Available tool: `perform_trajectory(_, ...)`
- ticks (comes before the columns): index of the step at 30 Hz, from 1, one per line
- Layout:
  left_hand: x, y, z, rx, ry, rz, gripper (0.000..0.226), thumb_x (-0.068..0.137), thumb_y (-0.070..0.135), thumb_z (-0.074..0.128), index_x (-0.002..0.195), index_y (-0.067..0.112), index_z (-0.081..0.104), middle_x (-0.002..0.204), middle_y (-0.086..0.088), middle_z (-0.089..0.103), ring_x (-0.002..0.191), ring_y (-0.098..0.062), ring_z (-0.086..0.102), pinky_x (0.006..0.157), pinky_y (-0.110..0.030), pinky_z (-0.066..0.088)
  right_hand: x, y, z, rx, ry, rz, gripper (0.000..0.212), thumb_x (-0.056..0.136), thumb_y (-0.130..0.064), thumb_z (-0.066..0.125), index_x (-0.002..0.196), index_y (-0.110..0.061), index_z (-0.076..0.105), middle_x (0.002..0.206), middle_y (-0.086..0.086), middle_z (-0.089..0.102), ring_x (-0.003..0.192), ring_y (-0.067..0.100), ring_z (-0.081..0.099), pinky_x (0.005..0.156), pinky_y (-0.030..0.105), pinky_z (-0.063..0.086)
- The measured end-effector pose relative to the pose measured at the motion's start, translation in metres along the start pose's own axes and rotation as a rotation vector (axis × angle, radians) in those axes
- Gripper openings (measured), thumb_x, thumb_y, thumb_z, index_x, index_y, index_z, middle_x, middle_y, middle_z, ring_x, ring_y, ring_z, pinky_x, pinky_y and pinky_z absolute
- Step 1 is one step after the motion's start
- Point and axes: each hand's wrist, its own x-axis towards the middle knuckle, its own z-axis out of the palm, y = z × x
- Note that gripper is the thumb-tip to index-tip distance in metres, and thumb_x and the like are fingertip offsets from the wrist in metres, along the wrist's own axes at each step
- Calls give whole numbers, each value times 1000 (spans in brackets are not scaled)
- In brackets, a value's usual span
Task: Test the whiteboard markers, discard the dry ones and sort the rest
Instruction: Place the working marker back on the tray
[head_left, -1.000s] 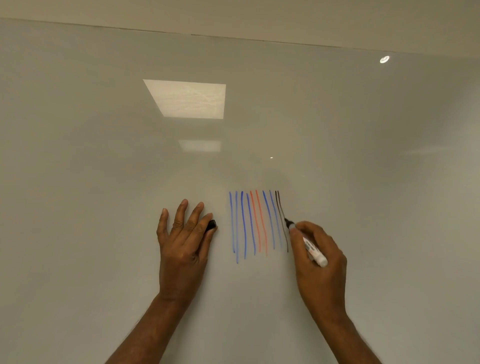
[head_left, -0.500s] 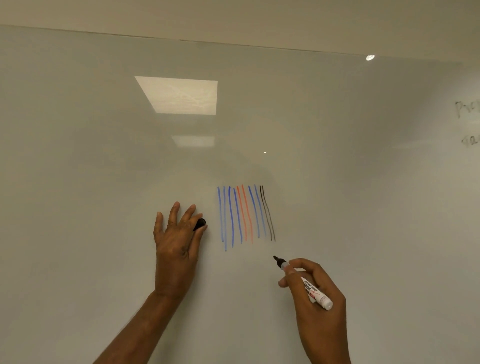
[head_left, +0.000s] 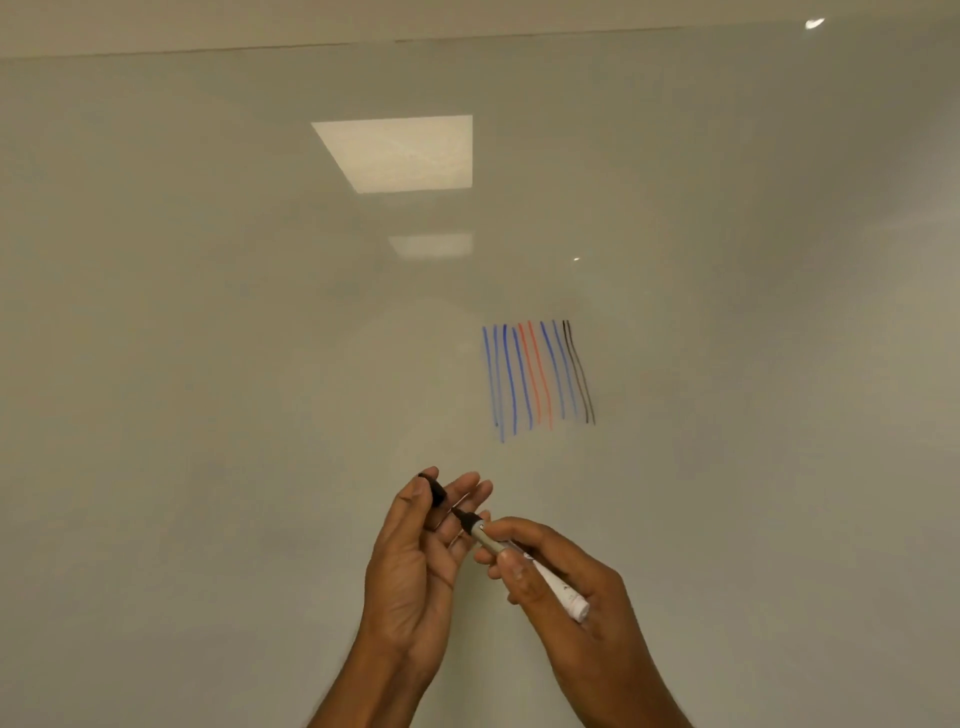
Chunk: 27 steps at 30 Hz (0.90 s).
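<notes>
Bkgd first: a glossy pale grey-green whiteboard (head_left: 208, 364) fills our view, smooth & mirror-like, w/ a matte beige wall strip (head_left: 467, 21) above its top edge. It reflects a bright square ceiling panel (head_left: 400, 153) upper centre, w/ a fainter small rectangle (head_left: 431, 244) below it. Right of centre is a tight row of thin, slightly wavy vertical strokes: blue lines (head_left: 506, 379), two orange-red lines (head_left: 537, 374) among them, two dark brown-black lines (head_left: 579, 371) at the right end.

Our hands cover the board's near middle, below the strokes & apart from them. Our right hand (head_left: 582, 566) grips the slim round whiteboard marker (head_left: 488, 540), fingers & thumb curled round its barrel. It's grey by the nib, white printed plastic at the tail, which pokes out lower right. The black nib points up-left at our left hand (head_left: 415, 561); touching or not, we can't tell. That hand pinches the small black cylindrical cap (head_left: 434, 488) btwn thumb & forefinger, other fingers loosely straight.
</notes>
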Motion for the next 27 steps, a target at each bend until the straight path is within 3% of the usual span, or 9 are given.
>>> perform_trajectory(5, -17, 1, -8, -149, -20, -110, 25, 103, 22, 48, 122, 12, 61, 115, -23, 73, 107, -35, 73, 88, -47, 62, -10, 8, 17, 20, -16, 41, 28, 95, -46, 59, 119, -35, 68, 118, -19, 70, 115, 4, 64, 95, 20, 51)
perform_trajectory(9, -30, 0, -15, -145, -30, -124, 31, 104, 24, 47, 129, 12, 61, 115, -24, 72, 108, -36, 72, 84, -43, 63, -17, 11, 25, 18, -23, 40, 28, 94, -31, 57, 121, -31, 66, 115, -24, 70, 112, -2, 64, 91, 11, 48)
perform_trajectory(16, -44, -9, -24, -136, -1, -130, 30, 106, 22, 45, 130, 13, 62, 113, -24, 72, 106, -34, 73, 85, -41, 63, -25, 25, 38, -46, 61, 14, 26, 99, -31, 56, 123, -29, 67, 118, -21, 69, 114, 3, 64, 94, 16, 50)
perform_trajectory(21, -49, -12, -31, -197, 35, -137, 27, 103, 20, 50, 126, 13, 64, 107, -24, 72, 102, -32, 73, 78, -40, 63, -26, 34, 46, -53, 95, 46, 32, 95, -37, 52, 119, -28, 70, 114, -16, 71, 111, 3, 65, 93, 16, 51)
perform_trajectory(27, -47, -12, -61, -209, 94, -157, 26, 104, 21, 51, 125, 16, 64, 108, -22, 72, 105, -31, 72, 94, -44, 59, -31, 50, 66, -40, 52, 101, 24, 100, -27, 55, 119, -27, 70, 112, -15, 71, 110, 5, 66, 94, 20, 53)
